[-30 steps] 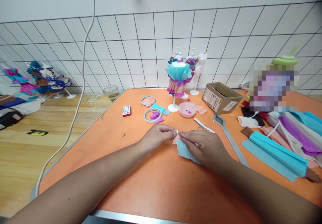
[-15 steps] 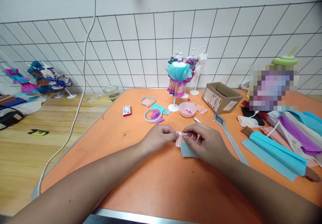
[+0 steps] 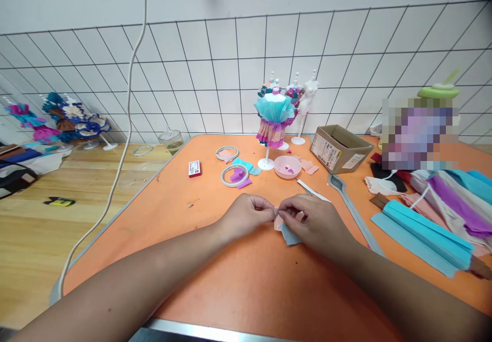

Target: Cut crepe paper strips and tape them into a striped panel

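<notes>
Pinched between the fingertips of my left hand [image 3: 249,214] and my right hand [image 3: 313,220] is a small piece of pink crepe paper [image 3: 278,224]. A light blue piece of crepe paper [image 3: 290,236] hangs beside it, under my right fingers. Both hands are closed and their fingertips nearly meet low over the orange table. Just beyond them stands a small dress form [image 3: 275,111] in a turquoise, purple and pink paper dress. A pink bowl [image 3: 287,168] with small purple bits sits by its base. Partly behind my right hand lies a thin white tool [image 3: 313,190].
Two tape rolls [image 3: 234,176] and a red-and-white box [image 3: 195,168] lie left of the dress form. An open cardboard box [image 3: 340,149] stands at the back right. Crepe paper rolls [image 3: 426,234] cover the right side. A white cable [image 3: 128,101] hangs at left.
Both hands have moved slightly down and closer together, with the paper between them. More of the thin white tool behind my right hand now shows.
</notes>
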### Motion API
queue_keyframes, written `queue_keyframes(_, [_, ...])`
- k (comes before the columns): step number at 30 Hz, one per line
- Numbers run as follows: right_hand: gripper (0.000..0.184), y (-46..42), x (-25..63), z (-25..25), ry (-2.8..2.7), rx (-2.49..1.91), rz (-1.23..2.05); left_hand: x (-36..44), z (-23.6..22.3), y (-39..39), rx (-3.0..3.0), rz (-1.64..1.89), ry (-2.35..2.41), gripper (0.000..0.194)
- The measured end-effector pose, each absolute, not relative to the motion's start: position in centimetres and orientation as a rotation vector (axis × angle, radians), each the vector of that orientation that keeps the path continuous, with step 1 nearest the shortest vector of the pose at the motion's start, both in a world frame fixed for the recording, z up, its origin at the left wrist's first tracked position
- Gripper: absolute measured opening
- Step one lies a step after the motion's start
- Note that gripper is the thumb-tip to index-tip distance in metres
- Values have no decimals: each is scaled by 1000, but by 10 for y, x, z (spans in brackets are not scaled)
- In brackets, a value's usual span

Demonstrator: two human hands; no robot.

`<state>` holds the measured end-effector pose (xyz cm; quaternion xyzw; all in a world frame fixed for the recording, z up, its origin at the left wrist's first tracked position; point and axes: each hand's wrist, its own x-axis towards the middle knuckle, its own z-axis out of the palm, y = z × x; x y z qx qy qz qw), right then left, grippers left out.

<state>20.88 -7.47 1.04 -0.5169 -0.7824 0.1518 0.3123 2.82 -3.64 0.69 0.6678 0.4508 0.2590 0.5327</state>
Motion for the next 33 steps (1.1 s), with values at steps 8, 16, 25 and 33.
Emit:
queue_keyframes(8, [4,-69,205,9,-1896,-1418,736,30,14,-43,1660,601,994,27])
queue_keyframes(16, [10,-63,206,7,-1679,-1376,1118,29,10,-39,1614,627,1041,25])
queue_keyframes(25, [13,-62,204,6,-1564,-1330,1131,29,9,-37,1539,689,988,24])
queue_keyframes(33, [16,-61,205,3,-1406,-1361,1316,27,7,-33,1418,668,944,29])
